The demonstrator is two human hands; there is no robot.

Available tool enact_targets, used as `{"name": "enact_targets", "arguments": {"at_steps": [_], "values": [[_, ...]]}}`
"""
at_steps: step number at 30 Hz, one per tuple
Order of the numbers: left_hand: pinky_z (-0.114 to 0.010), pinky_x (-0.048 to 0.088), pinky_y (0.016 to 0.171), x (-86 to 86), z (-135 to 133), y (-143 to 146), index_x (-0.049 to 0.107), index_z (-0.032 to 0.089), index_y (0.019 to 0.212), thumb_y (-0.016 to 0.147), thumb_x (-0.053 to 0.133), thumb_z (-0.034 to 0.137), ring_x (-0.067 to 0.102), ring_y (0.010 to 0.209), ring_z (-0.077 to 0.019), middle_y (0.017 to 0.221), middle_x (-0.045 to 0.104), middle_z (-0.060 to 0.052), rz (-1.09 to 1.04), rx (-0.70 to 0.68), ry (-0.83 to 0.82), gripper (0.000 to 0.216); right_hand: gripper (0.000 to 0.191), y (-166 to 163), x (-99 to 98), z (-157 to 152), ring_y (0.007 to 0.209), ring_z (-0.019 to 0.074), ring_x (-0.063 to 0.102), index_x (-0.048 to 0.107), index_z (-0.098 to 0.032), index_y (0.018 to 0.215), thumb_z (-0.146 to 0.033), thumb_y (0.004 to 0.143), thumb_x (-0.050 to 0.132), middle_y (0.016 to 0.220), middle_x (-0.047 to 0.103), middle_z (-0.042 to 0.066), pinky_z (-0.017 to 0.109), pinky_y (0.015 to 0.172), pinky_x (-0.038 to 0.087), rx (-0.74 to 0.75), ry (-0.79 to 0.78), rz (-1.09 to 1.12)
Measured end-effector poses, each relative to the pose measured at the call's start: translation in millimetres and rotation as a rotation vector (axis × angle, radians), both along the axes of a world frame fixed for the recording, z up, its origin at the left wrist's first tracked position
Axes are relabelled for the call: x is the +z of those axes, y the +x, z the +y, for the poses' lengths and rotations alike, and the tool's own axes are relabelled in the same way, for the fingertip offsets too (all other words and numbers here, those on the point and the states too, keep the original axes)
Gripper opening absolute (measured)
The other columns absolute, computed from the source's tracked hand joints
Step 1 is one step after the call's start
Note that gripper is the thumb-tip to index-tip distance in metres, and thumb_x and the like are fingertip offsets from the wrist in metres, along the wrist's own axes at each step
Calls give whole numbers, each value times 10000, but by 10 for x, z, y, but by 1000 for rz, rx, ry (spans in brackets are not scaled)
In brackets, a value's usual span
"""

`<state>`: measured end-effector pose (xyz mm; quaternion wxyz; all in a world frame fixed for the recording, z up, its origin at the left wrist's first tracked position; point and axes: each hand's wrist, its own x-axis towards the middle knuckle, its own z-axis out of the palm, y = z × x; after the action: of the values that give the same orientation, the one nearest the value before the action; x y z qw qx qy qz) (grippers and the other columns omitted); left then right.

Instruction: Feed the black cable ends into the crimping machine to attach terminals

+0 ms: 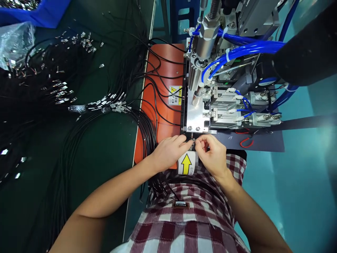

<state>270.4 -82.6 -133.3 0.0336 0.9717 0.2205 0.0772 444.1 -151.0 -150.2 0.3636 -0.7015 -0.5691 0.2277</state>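
My left hand (172,151) reaches in from the left at the near end of the machine (195,117), its fingers curled and its thumb pointing at a small metal piece (193,140). On the other side of that piece, my right hand (212,154) pinches with thumb and forefinger together. What either hand grips is too small or hidden to make out. Just below the fingertips is a white label with a yellow arrow (186,164). A bundle of black cables (147,130) runs beside my left hand, over an orange-red sloping panel (167,121).
On the dark green table (105,151) lie cables with silvery connector ends (116,103), a clear plastic bag (17,42) and a blue bin (50,14). Blue air hoses (247,49) arch over the machine. Red-handled scissors (246,142) rest on a dark board at right.
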Motion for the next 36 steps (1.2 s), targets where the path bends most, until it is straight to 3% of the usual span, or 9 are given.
{"name": "enact_targets", "arguments": {"at_steps": [3,7,12,18,26,33,36], "values": [[-243,466,596,5,-2,2,595,165,1143,952,410,156,569,715,-152,876,612,-67,15,5,-21,266,116,13,-16,-28,590,150,516,601,-203,813,-254,888,530,704,578,20,293,598,432,-42,11,35],[-250,471,593,5,1,-4,588,158,1166,963,389,176,574,725,-161,874,611,-74,18,-2,-25,285,144,-10,-1,-27,589,154,523,648,-204,933,-297,896,544,698,592,20,295,595,436,9,16,32],[-261,485,597,-6,4,-6,589,155,1163,963,373,167,582,727,-163,893,620,-87,20,-5,-25,294,149,46,7,3,612,159,541,619,-208,822,-287,900,520,669,598,16,292,618,416,39,13,-90],[-251,466,596,-10,-8,6,600,169,1133,941,447,171,574,707,-159,878,620,-70,19,15,-18,246,102,77,-46,-41,603,155,535,559,-208,853,-248,908,484,753,621,27,284,589,381,36,-63,-78],[-244,460,594,-18,-7,-3,592,181,1157,942,453,182,572,722,-153,901,619,-70,42,13,3,255,126,46,-27,-3,530,140,463,523,-218,777,-239,889,470,623,521,-17,269,526,335,-3,-204,87],[-257,457,589,-8,-1,1,614,170,1129,930,469,153,569,716,-163,886,621,-61,-15,9,1,247,218,80,-72,-143,510,125,425,603,-181,820,-381,873,537,604,522,-16,253,476,328,-173,-265,378],[-261,456,581,-11,-2,2,608,174,1150,944,441,170,575,719,-166,885,619,-61,-15,12,-4,265,258,-9,-93,-215,479,108,372,631,-173,825,-426,840,584,574,482,-32,247,443,287,-163,-296,589]]}}
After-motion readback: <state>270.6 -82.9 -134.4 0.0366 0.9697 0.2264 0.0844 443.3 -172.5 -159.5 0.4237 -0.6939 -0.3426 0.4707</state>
